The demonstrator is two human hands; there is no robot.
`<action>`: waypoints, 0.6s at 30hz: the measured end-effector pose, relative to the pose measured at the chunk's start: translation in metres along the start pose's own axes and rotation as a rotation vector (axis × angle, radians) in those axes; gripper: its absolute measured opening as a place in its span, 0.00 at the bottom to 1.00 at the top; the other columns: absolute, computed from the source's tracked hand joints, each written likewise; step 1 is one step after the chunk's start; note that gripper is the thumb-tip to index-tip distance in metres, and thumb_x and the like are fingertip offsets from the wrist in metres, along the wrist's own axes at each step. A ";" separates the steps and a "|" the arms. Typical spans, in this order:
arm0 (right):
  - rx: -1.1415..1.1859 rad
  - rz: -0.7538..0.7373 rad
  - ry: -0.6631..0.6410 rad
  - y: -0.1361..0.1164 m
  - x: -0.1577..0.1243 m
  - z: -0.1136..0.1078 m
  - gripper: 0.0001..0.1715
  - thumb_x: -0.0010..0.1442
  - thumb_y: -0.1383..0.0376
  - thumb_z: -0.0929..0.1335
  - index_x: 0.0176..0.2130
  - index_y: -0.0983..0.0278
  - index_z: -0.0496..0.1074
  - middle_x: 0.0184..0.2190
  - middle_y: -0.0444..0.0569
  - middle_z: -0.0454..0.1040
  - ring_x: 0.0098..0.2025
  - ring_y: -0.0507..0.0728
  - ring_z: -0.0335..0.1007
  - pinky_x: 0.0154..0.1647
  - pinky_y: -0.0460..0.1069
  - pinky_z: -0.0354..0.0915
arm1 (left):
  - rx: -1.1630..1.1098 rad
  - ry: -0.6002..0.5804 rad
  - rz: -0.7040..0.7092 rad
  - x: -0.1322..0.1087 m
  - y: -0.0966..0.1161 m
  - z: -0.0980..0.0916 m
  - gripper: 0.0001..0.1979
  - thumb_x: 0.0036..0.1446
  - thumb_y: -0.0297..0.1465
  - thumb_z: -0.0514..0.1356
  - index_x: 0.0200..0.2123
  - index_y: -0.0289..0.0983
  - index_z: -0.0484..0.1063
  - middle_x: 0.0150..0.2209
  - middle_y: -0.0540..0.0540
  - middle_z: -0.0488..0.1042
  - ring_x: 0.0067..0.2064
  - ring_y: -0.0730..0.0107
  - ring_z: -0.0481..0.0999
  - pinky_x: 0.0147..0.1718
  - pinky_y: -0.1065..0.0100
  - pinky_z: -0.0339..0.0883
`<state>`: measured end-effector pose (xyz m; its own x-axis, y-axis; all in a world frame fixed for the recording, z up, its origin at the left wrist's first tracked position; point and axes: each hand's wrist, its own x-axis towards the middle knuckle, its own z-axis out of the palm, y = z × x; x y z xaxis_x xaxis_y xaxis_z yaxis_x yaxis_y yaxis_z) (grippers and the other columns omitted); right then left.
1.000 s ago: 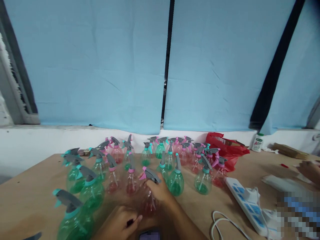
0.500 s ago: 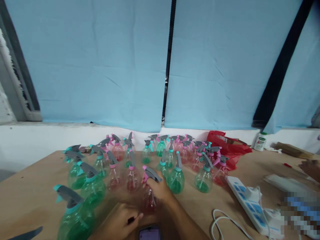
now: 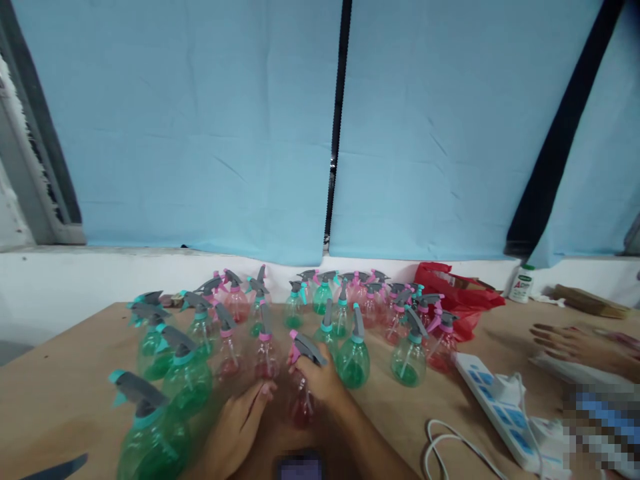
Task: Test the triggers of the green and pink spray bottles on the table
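Note:
My right hand (image 3: 323, 381) is closed round the neck of a pink spray bottle (image 3: 301, 408) with a grey and pink trigger head, reddish liquid low inside. It stands upright or nearly so on the brown table. Just left of it is my left hand (image 3: 237, 423), fingers drawn together, the tips close to another pink spray bottle (image 3: 265, 357); whether they touch it or hold anything is hidden. A green spray bottle (image 3: 353, 363) stands right of my right hand. More green ones, such as the large near bottle (image 3: 153, 440), are on the left.
Several more pink and green spray bottles line the back. At right are a red plastic bag (image 3: 457, 300), a white bottle (image 3: 521, 283), a power strip (image 3: 493, 407) and a white cable (image 3: 450, 437). A phone (image 3: 301, 467) lies in front. Another person's hand (image 3: 575, 347) reaches in from the right.
My left hand has moved up and forward, its fingertips now near the pink bottle behind. My right hand still grips its bottle. The other person's hand has come further in from the right.

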<state>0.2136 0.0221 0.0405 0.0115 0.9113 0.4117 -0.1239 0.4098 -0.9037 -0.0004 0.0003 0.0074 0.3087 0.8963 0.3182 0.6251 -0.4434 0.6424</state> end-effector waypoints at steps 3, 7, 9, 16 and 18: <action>0.005 0.028 0.009 0.000 -0.001 0.000 0.06 0.53 0.66 0.68 0.31 0.60 0.78 0.28 0.44 0.77 0.29 0.55 0.72 0.34 0.48 0.69 | 0.004 0.006 -0.078 0.003 -0.005 0.004 0.27 0.73 0.49 0.45 0.54 0.47 0.82 0.56 0.46 0.84 0.61 0.51 0.81 0.65 0.51 0.69; -0.057 0.041 -0.045 -0.001 0.000 -0.001 0.09 0.53 0.65 0.69 0.34 0.59 0.80 0.26 0.42 0.75 0.25 0.53 0.67 0.29 0.47 0.65 | -0.061 0.018 -0.115 0.008 -0.006 0.006 0.30 0.72 0.51 0.46 0.57 0.44 0.82 0.60 0.45 0.81 0.66 0.51 0.76 0.71 0.48 0.61; -0.046 0.051 -0.054 -0.002 0.000 0.000 0.08 0.52 0.65 0.69 0.33 0.59 0.79 0.25 0.42 0.73 0.25 0.53 0.66 0.28 0.47 0.64 | -0.090 0.014 -0.117 0.009 -0.006 0.007 0.31 0.72 0.52 0.46 0.58 0.42 0.82 0.62 0.45 0.80 0.68 0.51 0.75 0.72 0.47 0.58; 0.030 0.040 -0.030 -0.006 0.001 0.002 0.06 0.51 0.64 0.69 0.31 0.60 0.77 0.26 0.43 0.74 0.27 0.54 0.70 0.31 0.47 0.66 | -0.097 0.036 -0.167 0.010 -0.008 0.010 0.33 0.70 0.53 0.48 0.61 0.42 0.80 0.64 0.45 0.78 0.70 0.50 0.72 0.72 0.46 0.57; -0.006 0.061 -0.034 -0.005 0.000 0.002 0.09 0.51 0.64 0.68 0.34 0.59 0.79 0.24 0.42 0.73 0.25 0.53 0.67 0.28 0.46 0.64 | -0.100 0.039 -0.157 0.009 -0.007 0.009 0.31 0.71 0.53 0.48 0.61 0.43 0.80 0.64 0.46 0.78 0.69 0.51 0.72 0.72 0.47 0.58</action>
<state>0.2125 0.0203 0.0455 -0.0294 0.9325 0.3599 -0.1171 0.3544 -0.9277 0.0044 0.0119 -0.0008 0.1836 0.9548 0.2339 0.5881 -0.2974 0.7521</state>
